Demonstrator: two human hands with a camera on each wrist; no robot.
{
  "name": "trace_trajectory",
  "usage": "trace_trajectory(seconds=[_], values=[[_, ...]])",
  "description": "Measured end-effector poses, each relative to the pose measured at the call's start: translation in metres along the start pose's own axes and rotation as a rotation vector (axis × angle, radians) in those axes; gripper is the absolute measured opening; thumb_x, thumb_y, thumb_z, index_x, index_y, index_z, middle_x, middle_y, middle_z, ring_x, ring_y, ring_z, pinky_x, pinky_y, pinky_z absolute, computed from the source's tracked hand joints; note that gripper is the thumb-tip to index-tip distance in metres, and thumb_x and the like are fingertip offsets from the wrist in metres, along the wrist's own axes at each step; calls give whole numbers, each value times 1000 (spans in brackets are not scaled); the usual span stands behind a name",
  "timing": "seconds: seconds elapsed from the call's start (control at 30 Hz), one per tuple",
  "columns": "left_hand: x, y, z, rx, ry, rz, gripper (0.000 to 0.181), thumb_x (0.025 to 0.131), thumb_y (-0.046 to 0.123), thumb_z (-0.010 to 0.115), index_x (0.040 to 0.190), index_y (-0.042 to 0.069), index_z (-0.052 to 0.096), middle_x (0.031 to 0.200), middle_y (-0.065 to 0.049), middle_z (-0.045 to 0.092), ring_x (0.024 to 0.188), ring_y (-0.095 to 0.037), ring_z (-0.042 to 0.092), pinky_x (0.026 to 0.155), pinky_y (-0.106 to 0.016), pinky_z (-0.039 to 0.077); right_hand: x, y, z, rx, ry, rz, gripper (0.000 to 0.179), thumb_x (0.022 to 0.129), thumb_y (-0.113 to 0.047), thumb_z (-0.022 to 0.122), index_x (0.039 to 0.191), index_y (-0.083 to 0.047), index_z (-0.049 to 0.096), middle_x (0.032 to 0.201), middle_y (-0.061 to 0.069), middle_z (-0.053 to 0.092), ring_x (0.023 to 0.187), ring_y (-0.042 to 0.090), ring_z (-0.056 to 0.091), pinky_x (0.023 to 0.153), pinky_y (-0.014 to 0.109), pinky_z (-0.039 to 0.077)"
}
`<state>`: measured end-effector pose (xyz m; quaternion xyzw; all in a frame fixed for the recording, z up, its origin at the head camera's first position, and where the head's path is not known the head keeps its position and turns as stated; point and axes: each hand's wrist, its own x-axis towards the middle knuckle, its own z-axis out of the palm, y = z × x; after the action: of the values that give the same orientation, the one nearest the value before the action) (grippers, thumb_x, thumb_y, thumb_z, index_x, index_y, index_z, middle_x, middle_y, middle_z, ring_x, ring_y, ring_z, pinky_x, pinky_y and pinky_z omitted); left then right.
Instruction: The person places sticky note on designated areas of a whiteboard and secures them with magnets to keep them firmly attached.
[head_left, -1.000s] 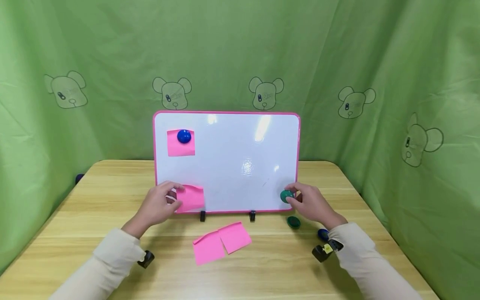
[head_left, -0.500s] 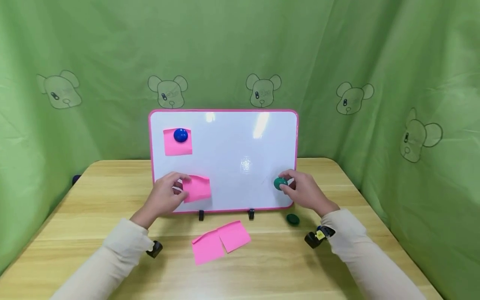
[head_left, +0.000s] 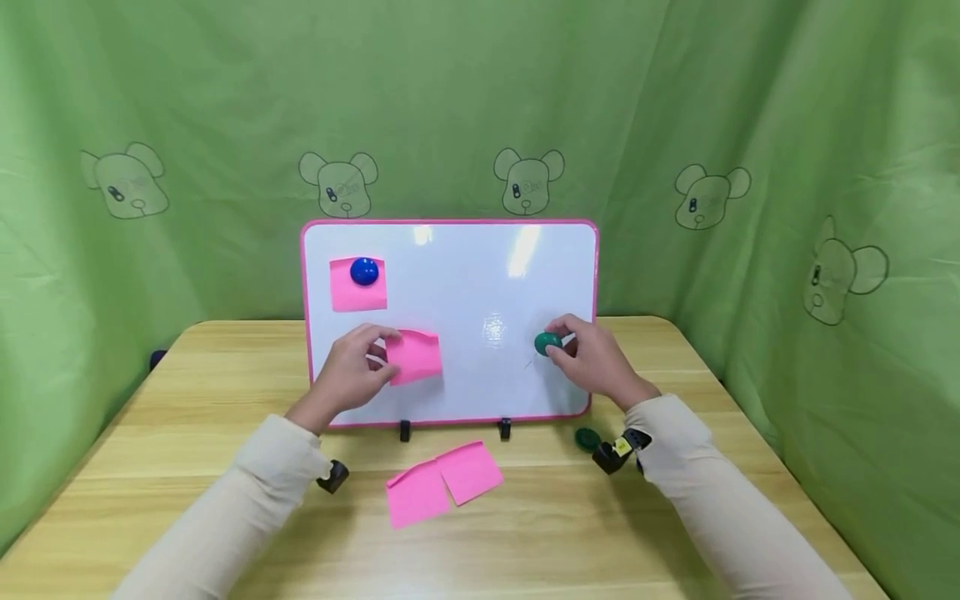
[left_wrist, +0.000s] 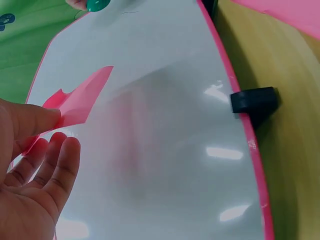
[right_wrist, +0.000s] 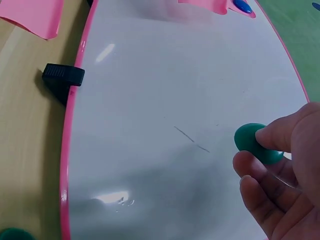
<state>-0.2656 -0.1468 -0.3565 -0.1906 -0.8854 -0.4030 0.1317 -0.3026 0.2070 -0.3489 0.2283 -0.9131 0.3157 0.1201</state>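
Observation:
My left hand [head_left: 354,367] pinches a pink sticky note [head_left: 417,358] by its left edge, in front of the lower left part of a whiteboard [head_left: 480,283] with a pink frame. In the left wrist view the sticky note [left_wrist: 82,100] tilts off the board between thumb and fingers. My right hand [head_left: 596,354] holds a round green magnet [head_left: 548,343] near the board's right side; the right wrist view has this magnet [right_wrist: 252,142] between thumb and fingertips. On the board's upper left, a blue magnet [head_left: 364,271] sits over another pink sticky note [head_left: 345,297].
Two pink sticky notes [head_left: 418,497] lie on the wooden table [head_left: 525,533] before the board. Black feet [head_left: 405,431] prop up the board's lower edge. A second green magnet [head_left: 587,439] lies near my right wrist, and a blue one is mostly hidden behind it.
Both hands have moved up and inward across the board, the left carrying the sticky note rightward, the right carrying the green magnet leftward. The notes on the table have stayed put.

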Motion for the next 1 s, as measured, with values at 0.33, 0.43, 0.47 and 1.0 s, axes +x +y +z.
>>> trace_trajectory(seconds=[0.33, 0.43, 0.47, 1.0], values=[[18, 9, 6, 30, -5, -15, 39, 83, 4, 73, 120, 5, 62, 111, -10, 61, 87, -23, 66, 72, -34, 57, 13, -4, 3, 8, 1, -14, 18, 90, -9, 66, 107, -4, 61, 99, 11, 66, 74, 21, 62, 66, 35, 53], [21, 12, 6, 40, -2, -32, 38, 84, 4, 73, 120, 5, 62, 112, -11, 60, 89, -24, 65, 73, -35, 58, 16, -6, 4, 13, -1, -1, 19, 91, -10, 66, 108, -4, 61, 100, 11, 66, 76, 22, 61, 68, 35, 53], [22, 13, 6, 42, 0, -33, 38, 84, 4, 72, 120, 5, 62, 112, -11, 60, 89, -24, 65, 73, -35, 58, 17, -7, 4, 16, -1, 1, 20, 91, -10, 66, 109, -4, 61, 100, 11, 66, 77, 22, 62, 68, 36, 53], [43, 18, 12, 3, 29, -15, 35, 86, 2, 69, 121, 4, 60, 114, -12, 60, 92, -26, 65, 76, -36, 57, 39, -24, 10, 64, 26, 7, 18, 92, -11, 65, 108, -5, 60, 99, 10, 66, 77, 21, 62, 68, 35, 52]])
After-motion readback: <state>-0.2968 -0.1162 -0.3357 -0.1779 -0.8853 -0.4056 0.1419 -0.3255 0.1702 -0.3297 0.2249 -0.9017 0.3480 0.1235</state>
